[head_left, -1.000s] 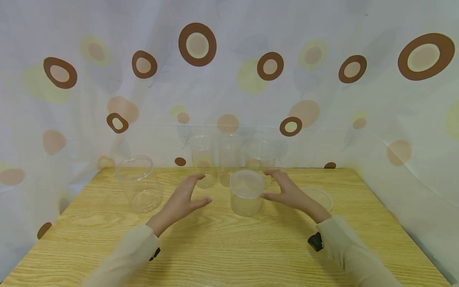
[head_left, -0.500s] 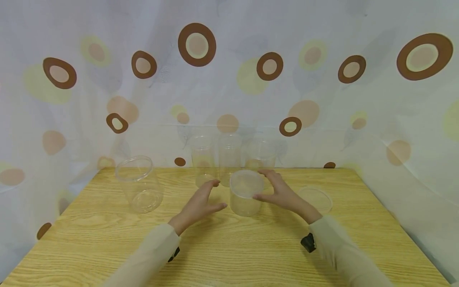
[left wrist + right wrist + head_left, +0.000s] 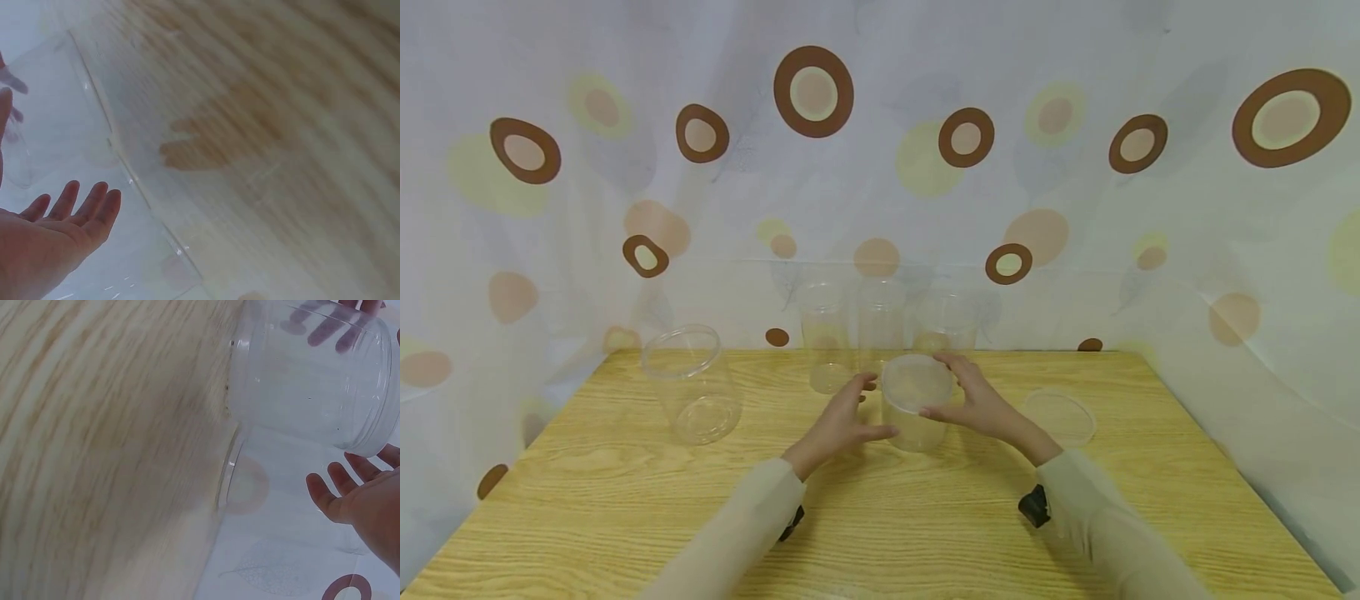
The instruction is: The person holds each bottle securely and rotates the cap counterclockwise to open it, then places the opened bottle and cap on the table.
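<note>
A short clear plastic jar with a frosted lid [image 3: 917, 385] stands upright on the table, between both hands. My right hand [image 3: 981, 408] arches round its right side, thumb over the front and fingertips right at the lid's rim. In the right wrist view its relaxed fingers [image 3: 340, 481] lie beside the jar [image 3: 300, 375]. On the other side, my left hand [image 3: 842, 421] has thumb and fingers spread, thumb tip overlapping the jar's lower front. The left wrist view shows that hand [image 3: 56, 240] with loosely extended fingers and nothing in the palm.
Behind the jar stand three clear containers: two slim ones [image 3: 824, 333] [image 3: 880, 321] and a wider one [image 3: 947, 317]. A large clear tub [image 3: 692, 392] is at the left. A transparent round lid [image 3: 1062, 418] lies at the right. Patterned cloth [image 3: 880, 167] backs the table.
My left hand has moved right, up to the jar. My right hand has shifted slightly left, closer round the jar's side. The jar stays in place.
</note>
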Demonstrator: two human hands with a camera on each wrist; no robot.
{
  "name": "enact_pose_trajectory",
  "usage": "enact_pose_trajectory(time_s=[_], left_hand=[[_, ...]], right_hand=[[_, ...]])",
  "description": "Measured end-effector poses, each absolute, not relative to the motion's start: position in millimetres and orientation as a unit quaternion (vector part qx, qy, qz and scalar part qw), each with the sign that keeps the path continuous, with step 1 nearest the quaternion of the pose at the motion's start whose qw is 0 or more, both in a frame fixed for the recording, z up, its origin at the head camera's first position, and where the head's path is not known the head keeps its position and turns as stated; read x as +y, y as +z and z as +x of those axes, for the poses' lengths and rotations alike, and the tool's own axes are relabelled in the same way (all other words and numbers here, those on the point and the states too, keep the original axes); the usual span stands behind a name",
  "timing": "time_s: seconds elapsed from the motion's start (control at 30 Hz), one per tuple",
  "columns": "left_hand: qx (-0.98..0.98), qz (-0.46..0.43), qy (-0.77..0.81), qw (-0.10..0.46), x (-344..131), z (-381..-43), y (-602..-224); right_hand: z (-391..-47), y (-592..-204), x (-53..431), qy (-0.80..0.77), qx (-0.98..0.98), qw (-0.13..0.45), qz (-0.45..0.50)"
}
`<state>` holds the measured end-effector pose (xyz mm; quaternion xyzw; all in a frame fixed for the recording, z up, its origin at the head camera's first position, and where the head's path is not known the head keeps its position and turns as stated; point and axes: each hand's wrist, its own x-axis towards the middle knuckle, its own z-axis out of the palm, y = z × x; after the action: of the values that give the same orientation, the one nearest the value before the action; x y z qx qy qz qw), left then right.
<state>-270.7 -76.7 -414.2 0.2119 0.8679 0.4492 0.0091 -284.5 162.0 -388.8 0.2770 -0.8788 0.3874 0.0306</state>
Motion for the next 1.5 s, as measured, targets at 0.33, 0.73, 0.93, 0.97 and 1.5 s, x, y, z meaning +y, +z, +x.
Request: enact_pose_trajectory(time_s=[0.33, 0.73, 0.93, 0.97, 1.5], left_hand=[[0.854, 0.218, 0.471, 0.022, -66.8, -279.1, -418.5], [0.844, 0.229, 0.483, 0.040, -58.5, -280.6, -417.9], [0.844, 0.219, 0.487, 0.046, -57.4, -282.3, -419.9], [0.845, 0.218, 0.486, 0.046, -57.5, -282.2, -419.8], [0.828, 0.246, 0.504, 0.023, -65.9, -274.1, -413.4]], right_hand=[[-288.6, -394.3, 161.3, 0.411, -0.869, 0.014, 0.275], [-277.6, -381.8, 155.6, 0.436, -0.859, -0.001, 0.269], [-267.6, -369.8, 151.3, 0.440, -0.858, -0.004, 0.266], [-269.6, -372.6, 151.7, 0.440, -0.858, -0.002, 0.266], [-278.9, -387.2, 152.3, 0.452, -0.852, 0.022, 0.264]])
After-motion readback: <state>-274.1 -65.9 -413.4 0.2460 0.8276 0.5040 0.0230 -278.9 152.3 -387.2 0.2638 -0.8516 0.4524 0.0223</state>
